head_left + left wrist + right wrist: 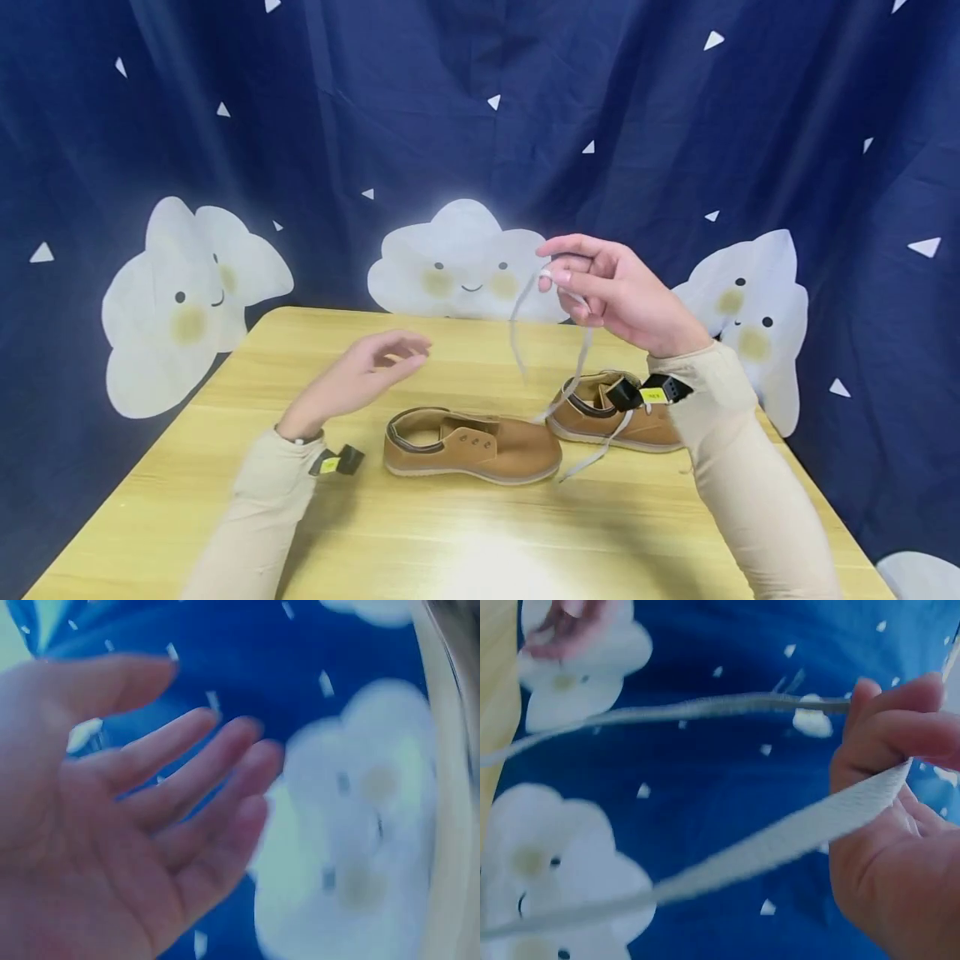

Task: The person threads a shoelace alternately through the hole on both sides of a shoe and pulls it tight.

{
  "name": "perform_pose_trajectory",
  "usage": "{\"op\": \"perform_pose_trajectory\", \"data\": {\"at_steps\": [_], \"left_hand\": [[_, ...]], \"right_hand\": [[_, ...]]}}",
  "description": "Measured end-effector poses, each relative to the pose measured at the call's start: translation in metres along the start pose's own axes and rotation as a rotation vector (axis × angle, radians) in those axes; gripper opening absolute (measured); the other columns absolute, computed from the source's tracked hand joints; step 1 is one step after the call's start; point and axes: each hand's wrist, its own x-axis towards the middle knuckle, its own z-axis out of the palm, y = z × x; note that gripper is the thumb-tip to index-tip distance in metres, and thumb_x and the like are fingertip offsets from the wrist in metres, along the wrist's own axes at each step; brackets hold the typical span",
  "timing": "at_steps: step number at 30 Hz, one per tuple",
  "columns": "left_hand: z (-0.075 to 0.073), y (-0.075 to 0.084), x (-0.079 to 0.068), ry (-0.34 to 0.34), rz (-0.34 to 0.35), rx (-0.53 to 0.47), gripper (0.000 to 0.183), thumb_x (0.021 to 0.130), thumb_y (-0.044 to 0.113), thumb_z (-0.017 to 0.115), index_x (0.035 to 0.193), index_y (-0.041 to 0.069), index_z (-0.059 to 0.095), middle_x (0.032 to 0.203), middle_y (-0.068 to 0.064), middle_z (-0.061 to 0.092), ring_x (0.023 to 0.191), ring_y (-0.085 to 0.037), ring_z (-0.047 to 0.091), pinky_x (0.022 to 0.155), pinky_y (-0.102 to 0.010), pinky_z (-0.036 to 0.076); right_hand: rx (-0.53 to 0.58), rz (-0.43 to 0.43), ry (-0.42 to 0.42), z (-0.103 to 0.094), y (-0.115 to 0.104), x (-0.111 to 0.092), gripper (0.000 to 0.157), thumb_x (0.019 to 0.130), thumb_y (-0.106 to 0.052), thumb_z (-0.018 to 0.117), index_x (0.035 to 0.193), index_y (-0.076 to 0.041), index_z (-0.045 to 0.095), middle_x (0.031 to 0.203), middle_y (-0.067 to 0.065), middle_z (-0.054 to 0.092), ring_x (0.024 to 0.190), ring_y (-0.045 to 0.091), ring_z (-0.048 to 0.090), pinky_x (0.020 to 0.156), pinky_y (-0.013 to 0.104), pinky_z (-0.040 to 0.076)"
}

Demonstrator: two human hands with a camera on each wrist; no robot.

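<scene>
Pinching the lace (780,841), the right hand (622,292) should draw it gently — the left hand (358,377), relaxed, holds nothing.

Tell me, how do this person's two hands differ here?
The left hand holds nothing, while the right hand pinches a pale shoelace. In the head view, the left hand shows lower, against the table; the right hand shows higher, mostly against the blue curtain. Both come out of beige sleeves, with small black devices at the wrists.
</scene>
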Motion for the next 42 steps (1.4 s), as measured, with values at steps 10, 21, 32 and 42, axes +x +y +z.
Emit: {"op": "perform_pose_trajectory", "data": {"at_steps": [10,21,32,42], "left_hand": [[0.059,0.06,0.011,-0.218,0.064,-0.451,0.041,0.113,0.035,0.04,0.131,0.01,0.068,0.127,-0.006,0.073,0.121,-0.024,0.068,0.11,-0.05,0.051],[0.057,0.025,0.012,-0.498,-0.011,-0.46,0.037,0.109,0.023,0.052,0.099,-0.011,0.064,0.072,-0.001,0.061,0.065,-0.012,0.056,0.06,-0.023,0.051],[0.032,0.006,0.013,-0.519,-0.039,-0.244,0.031,0.107,0.025,0.056,0.096,-0.001,0.07,0.061,-0.01,0.047,0.05,-0.009,0.04,0.047,-0.02,0.032],[0.04,0.016,0.016,-0.482,-0.009,-0.109,0.024,0.105,0.024,0.061,0.1,0.005,0.076,0.063,0.007,0.045,0.049,-0.003,0.032,0.047,-0.019,0.029]], "right_hand": [[-0.244,0.129,-0.191,0.035,0.036,-0.022,0.031,0.102,-0.004,0.06,0.133,-0.008,0.058,0.088,-0.003,0.072,0.045,0.012,0.041,0.036,0.029,0.021],[-0.15,0.18,-0.217,0.006,0.091,-0.05,0.032,0.103,-0.002,0.058,0.135,0.001,0.051,0.087,0.0,0.071,0.049,0.011,0.049,0.039,0.026,0.036],[-0.176,0.32,-0.353,-0.035,0.113,-0.061,0.042,0.098,0.01,0.057,0.138,0.01,0.047,0.095,0.009,0.077,0.077,0.016,0.073,0.068,0.028,0.061],[-0.472,0.394,-0.562,-0.019,0.128,-0.054,0.039,0.096,-0.011,0.072,0.13,0.006,0.06,0.11,0.029,0.075,0.096,0.019,0.076,0.082,0.028,0.062]]}}
